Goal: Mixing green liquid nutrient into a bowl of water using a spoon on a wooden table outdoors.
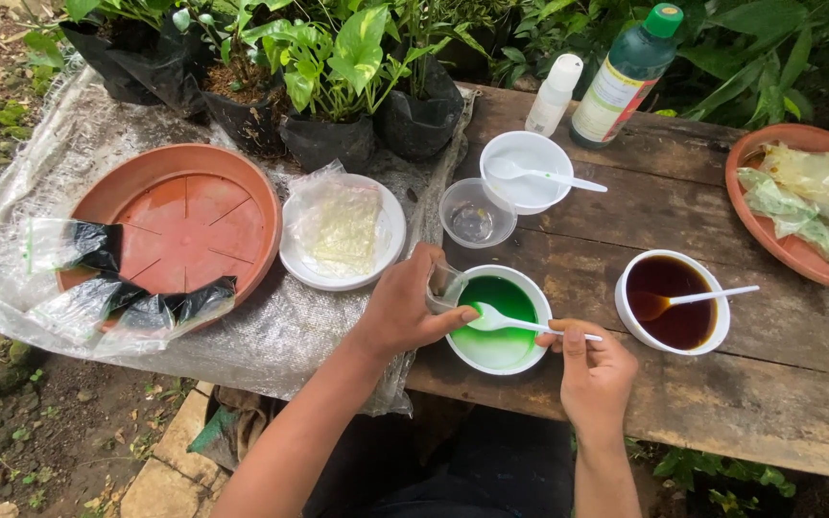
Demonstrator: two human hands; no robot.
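Note:
A white bowl [530, 353] of green liquid sits at the near edge of the wooden table [722, 393]. My right hand [592, 369] pinches the handle of a white plastic spoon [515, 323] whose bowl end rests over the green liquid. My left hand [405, 307] holds a small clear plastic cup [445, 285] tilted against the bowl's left rim.
A white bowl of dark brown liquid [672, 302] with a spoon stands to the right. Behind are an empty white bowl [527, 171] with a spoon, a clear cup [475, 216], two bottles [621, 77], a plate with a bag [341, 230], terracotta saucers [184, 216] and potted plants [328, 86].

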